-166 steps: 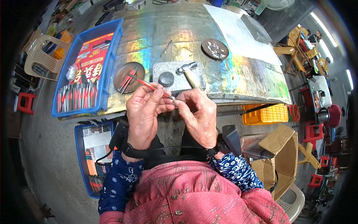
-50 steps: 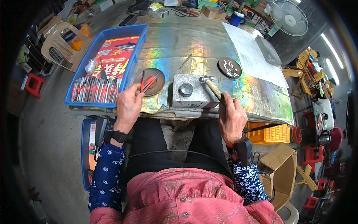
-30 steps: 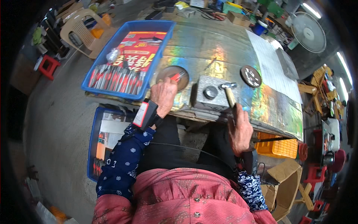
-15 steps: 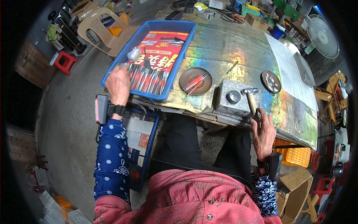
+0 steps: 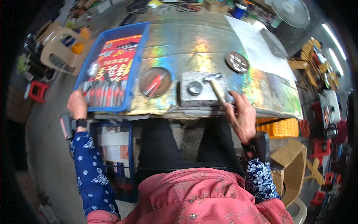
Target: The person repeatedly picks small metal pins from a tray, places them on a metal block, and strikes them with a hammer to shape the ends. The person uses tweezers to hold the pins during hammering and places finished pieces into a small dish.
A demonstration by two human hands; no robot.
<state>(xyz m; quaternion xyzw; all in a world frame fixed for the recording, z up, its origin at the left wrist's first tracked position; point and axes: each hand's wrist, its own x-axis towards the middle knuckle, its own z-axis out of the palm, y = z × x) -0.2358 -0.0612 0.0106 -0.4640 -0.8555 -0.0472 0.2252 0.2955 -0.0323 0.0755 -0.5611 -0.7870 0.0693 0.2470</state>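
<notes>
My left hand [image 5: 77, 106] is at the near left corner of a blue plastic tray [image 5: 138, 63], its fingers curled by the rim; what they grip is hidden and blurred. Inside the tray, beside that hand, stands a row of red-and-silver slim tools [image 5: 106, 95]. My right hand [image 5: 243, 117] is closed around the end of a small hammer's wooden handle [image 5: 217, 90]. The hammer's head [image 5: 212, 77] rests over a grey metal block [image 5: 203, 98], which also carries a round dark piece [image 5: 194, 88]. Left of the block, a round brown dish [image 5: 164, 87] holds a few red-and-silver tools [image 5: 153, 86].
A second dark dish [image 5: 237, 62] with whitish stuff sits behind the block, near a white sheet [image 5: 257, 50]. A fan [image 5: 292, 13] stands at the far right. Below the table are a yellow crate [image 5: 279, 128] and a cardboard box [image 5: 294, 160]. A beige chair [image 5: 61, 50] stands at left.
The view has turned, so the table appears further left. My left hand has drawn back from over the row of tools to the tray's near left corner. My right hand remains at the hammer handle.
</notes>
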